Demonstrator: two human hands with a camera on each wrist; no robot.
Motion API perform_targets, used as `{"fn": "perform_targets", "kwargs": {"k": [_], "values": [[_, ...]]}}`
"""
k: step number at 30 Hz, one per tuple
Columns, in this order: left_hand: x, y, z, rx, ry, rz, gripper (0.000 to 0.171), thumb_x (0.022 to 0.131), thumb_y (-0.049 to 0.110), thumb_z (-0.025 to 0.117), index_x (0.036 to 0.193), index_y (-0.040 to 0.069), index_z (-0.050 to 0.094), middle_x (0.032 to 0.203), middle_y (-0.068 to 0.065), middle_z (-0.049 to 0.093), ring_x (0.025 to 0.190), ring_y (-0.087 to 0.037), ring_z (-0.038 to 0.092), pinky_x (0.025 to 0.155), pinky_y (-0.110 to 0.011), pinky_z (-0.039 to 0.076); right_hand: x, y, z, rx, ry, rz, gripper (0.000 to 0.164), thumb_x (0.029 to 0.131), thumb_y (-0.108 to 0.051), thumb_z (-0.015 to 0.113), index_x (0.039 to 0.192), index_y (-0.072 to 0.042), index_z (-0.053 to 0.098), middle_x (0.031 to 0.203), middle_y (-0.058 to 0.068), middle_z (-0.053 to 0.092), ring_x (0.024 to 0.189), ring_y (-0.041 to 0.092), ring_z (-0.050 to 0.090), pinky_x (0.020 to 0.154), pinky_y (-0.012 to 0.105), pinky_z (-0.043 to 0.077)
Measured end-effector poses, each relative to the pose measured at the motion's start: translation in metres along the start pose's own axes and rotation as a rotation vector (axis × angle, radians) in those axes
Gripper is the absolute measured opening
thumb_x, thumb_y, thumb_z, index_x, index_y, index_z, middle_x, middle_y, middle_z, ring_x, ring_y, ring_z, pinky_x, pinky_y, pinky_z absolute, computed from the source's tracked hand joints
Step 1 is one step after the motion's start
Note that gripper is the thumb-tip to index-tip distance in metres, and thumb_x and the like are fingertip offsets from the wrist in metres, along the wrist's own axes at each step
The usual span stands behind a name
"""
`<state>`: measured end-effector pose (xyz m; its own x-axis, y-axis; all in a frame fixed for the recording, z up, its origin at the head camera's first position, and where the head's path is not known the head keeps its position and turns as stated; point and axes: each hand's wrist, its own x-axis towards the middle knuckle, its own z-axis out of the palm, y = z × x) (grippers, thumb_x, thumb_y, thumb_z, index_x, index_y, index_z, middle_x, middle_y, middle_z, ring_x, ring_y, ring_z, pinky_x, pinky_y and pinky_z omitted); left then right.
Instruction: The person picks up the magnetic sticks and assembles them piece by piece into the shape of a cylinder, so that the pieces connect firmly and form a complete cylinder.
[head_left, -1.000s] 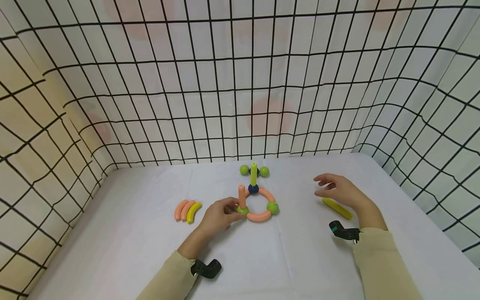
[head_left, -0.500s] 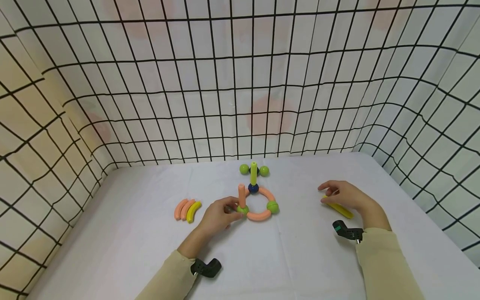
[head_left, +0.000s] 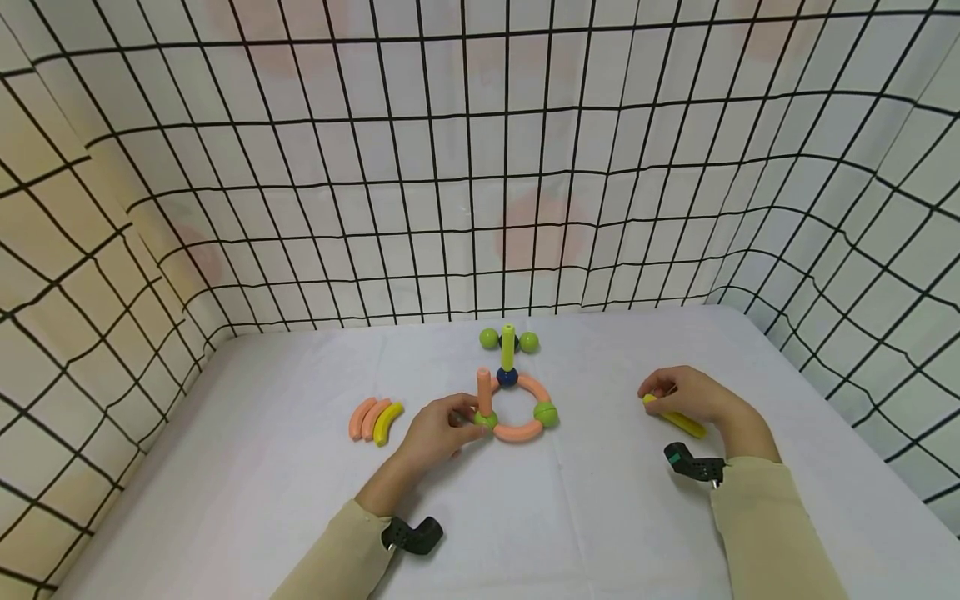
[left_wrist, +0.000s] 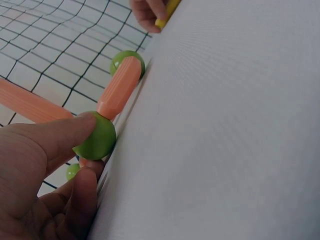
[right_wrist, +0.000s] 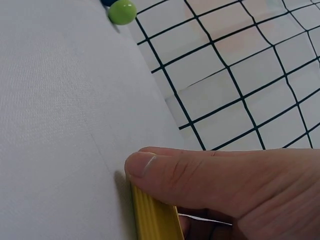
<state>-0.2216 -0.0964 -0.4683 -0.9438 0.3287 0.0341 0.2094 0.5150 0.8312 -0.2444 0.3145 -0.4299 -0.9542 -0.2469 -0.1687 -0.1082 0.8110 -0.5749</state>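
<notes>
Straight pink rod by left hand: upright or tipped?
Upright: pink rod stands on the green ball the left hand pinches (head view).

On my white cloth-covered table (head_left: pixel 585 525), L to R: 2 pink curved rods (head_left: pixel 362 419), yellow curved rod (head_left: pixel 387 425), pink/green/blue ring (head_left: pixel 519 433) ctr w/ 2 green balls (head_left: pixel 529 342) & dark ball (head_left: pixel 516 342) behind, straight yellow rod (head_left: pixel 686 425).

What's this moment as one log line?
left grip: pinches green ball of ring | right grip: pinches yellow stick | upright on ring: orange stick, lime stick | left of ring: three curved pieces
</notes>
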Motion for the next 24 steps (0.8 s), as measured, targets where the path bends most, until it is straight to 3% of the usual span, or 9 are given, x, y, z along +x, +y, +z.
{"fn": "perform_targets", "kwargs": {"k": [12,24], "values": [[0.000,-0.001,0.000,0.001,0.000,-0.004,0.034,0.087,0.025,0.078,0.119,0.020,0.068,0.103,-0.004,0.068,0.059,-0.011,0.057,0.052,-0.027,0.050,0.002,-0.001,0.002,-0.013,-0.001,0.030,0.027,0.090,-0.024,0.073,0.111,-0.009,0.071,0.108,0.007,0.067,0.095,0.020,0.054,0.082,0.032,0.043],[-0.001,0.001,0.000,-0.010,0.003,-0.005,0.034,0.087,0.025,0.079,0.119,0.020,0.068,0.104,-0.004,0.068,0.057,-0.011,0.056,0.051,-0.027,0.050,0.006,-0.011,0.003,-0.025,0.023,0.019,0.028,0.091,-0.025,0.072,0.113,-0.009,0.072,0.114,0.010,0.069,0.099,0.023,0.057,0.090,0.043,0.049]]}}
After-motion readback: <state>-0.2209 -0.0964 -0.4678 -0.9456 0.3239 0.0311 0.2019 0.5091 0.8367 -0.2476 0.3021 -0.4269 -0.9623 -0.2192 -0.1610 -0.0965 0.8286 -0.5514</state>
